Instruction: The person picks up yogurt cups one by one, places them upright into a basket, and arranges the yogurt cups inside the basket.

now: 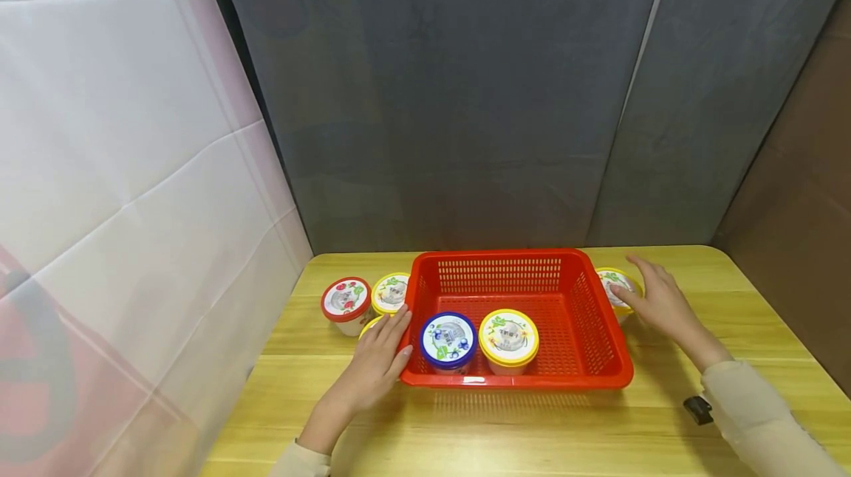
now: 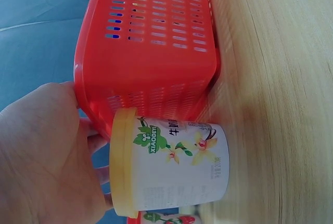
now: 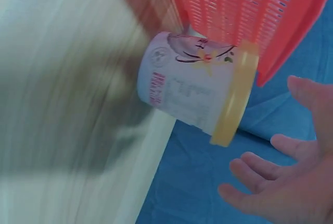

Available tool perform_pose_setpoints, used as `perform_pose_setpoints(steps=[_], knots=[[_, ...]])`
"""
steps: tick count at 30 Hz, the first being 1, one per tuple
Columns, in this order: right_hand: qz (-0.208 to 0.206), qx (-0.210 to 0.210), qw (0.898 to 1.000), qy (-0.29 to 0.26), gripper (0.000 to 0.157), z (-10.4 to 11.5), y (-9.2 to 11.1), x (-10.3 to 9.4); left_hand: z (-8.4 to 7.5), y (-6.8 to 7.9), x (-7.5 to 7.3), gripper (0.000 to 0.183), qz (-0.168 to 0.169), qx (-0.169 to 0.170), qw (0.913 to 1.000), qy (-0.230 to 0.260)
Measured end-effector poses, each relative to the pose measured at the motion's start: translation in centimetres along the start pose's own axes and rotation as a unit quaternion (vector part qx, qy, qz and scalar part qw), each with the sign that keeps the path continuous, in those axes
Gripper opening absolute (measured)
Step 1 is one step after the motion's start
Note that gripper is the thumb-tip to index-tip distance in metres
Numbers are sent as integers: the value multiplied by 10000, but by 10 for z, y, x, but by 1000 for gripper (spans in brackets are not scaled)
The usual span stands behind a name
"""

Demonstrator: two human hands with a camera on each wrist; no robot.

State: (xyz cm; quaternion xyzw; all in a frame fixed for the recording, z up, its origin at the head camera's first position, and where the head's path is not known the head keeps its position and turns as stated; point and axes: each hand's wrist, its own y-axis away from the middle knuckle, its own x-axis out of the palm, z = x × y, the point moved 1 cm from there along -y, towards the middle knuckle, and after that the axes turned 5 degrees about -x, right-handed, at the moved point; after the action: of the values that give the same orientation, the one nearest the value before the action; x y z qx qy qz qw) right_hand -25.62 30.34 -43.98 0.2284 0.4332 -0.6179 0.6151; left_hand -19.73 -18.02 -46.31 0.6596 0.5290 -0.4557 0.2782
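Observation:
A red plastic basket (image 1: 572,314) holds a blue-lidded cup (image 1: 448,340) and a yellow-lidded cup (image 1: 509,338), side by side near its front wall. At the basket's left rim, my left hand (image 1: 375,366) touches the edge, fingers extended, above another yellow-lidded cup (image 2: 177,166) that stands against the basket's outside. On the opposite side, my right hand (image 1: 665,303) hovers by a yellow-lidded cup (image 3: 197,83) next to the right wall. Its thumb and fingers are spread, with a gap to that cup in the right wrist view.
Left of the basket stand a red-lidded cup (image 1: 347,303) and a yellow-lidded cup (image 1: 390,292). A small black object (image 1: 698,410) is beside the right sleeve. The wooden table (image 1: 518,433) ends at a grey curtain (image 1: 432,108) behind.

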Motion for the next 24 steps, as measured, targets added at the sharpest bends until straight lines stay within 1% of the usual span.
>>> perform_pose_setpoints(steps=[7, 14, 24], knots=[[179, 96, 9998, -45, 81, -7, 1, 6, 0, 0, 0, 59, -67, 58, 10000, 7], [136, -72, 9999, -31, 77, -11, 3, 13, 0, -1, 1, 59, -88, 83, 9999, 4], [173, -142, 9997, -31, 79, -16, 6, 20, 0, 0, 1, 59, -64, 3, 10000, 26]])
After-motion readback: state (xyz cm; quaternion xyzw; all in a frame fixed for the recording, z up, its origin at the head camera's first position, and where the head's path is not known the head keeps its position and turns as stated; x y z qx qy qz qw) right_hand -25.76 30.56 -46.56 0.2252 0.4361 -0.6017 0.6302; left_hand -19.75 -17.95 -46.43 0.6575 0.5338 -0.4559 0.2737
